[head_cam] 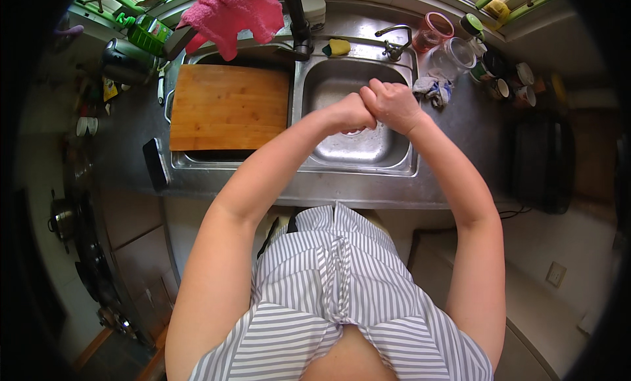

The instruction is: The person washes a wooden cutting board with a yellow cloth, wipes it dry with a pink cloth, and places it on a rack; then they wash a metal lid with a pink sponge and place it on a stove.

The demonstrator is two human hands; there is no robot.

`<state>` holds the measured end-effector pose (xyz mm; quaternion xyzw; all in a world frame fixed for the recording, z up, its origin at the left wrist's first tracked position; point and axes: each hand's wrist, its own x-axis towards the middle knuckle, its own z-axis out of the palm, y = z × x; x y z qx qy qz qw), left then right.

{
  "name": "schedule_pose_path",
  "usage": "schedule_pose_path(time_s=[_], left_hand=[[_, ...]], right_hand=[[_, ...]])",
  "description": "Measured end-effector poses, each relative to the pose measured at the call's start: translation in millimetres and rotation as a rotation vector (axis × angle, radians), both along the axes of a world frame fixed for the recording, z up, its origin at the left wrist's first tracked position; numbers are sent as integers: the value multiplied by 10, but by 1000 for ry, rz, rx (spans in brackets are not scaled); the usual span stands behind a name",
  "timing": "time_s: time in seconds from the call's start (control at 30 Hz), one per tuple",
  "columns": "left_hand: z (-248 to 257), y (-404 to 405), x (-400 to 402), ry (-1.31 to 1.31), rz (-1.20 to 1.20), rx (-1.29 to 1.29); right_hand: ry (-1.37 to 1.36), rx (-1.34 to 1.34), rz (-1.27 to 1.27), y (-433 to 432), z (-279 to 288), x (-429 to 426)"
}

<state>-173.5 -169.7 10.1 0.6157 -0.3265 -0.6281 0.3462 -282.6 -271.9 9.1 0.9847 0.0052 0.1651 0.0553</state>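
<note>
My left hand [352, 113] and my right hand [394, 104] meet above the right basin of a stainless steel sink [365, 154]. The fingers of both are curled and pressed against each other, knuckles up. Whether anything small is held inside them is hidden. Below the hands, part of the drain [353, 132] shows at the basin's floor. To the left, a bamboo cutting board [229, 107] lies across the other basin. A brass-coloured faucet [394, 51] rises behind my right hand, and a yellow-and-green sponge [338, 47] rests on the sink's back ledge.
A pink towel [234, 16] hangs at the back near a dark pipe [296, 31]. Left of the board lies a phone [156, 163]. A crumpled cloth [435, 88], a clear plastic container [456, 56] and a pink cup [436, 30] crowd the right. A black appliance [542, 159] stands further right.
</note>
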Motion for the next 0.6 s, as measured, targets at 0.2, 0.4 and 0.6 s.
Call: schedule_pose_path(time_s=[0.2,0.4,0.6], left_hand=[[-297,89,-156,-1011,-135,-124],[-464,233,37,-1322,-342,-606],[-362,167,221,-1463,-221,-838]], right_hand=[[260,434,-404,259,-294,-58],[165,1058,-511,550,-443,-160],[150,1918,-591,575,-103,-89]])
